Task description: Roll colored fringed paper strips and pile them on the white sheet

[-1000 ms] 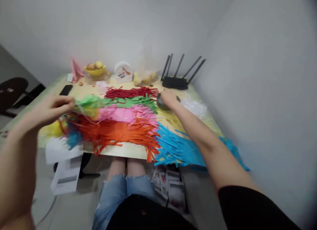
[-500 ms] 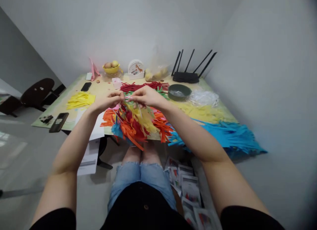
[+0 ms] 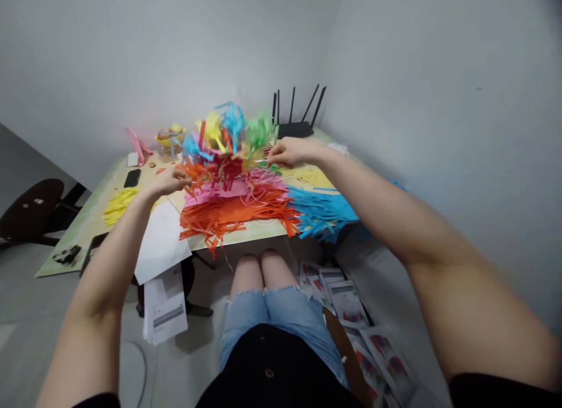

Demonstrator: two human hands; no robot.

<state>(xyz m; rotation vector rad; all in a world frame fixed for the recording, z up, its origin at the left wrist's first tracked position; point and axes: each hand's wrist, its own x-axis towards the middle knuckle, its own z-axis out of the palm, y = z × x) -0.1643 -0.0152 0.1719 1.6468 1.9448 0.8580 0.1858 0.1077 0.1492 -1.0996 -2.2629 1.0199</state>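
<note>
Bowl [image 3: 170,142] holds round items [image 3: 176,129] beyond multicoloured streamers [image 3: 226,141].

Watching remotely, I'm seeing the orange fringed sheet [image 3: 237,211] lying before the pink fringed sheet [image 3: 219,191] on a pale straight-edged table [image 3: 74,238], the blue fringed sheet [image 3: 325,206] stretching to their right. Behind them, a black antennaed router [image 3: 295,130] is standing right of a rounded yellow bowl [image 3: 167,142].

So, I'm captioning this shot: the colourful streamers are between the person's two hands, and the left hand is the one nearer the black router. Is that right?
Not quite: the head view shows the right hand nearer the black router, with the left hand farther off. The colourful streamers are indeed between the two hands.
</note>
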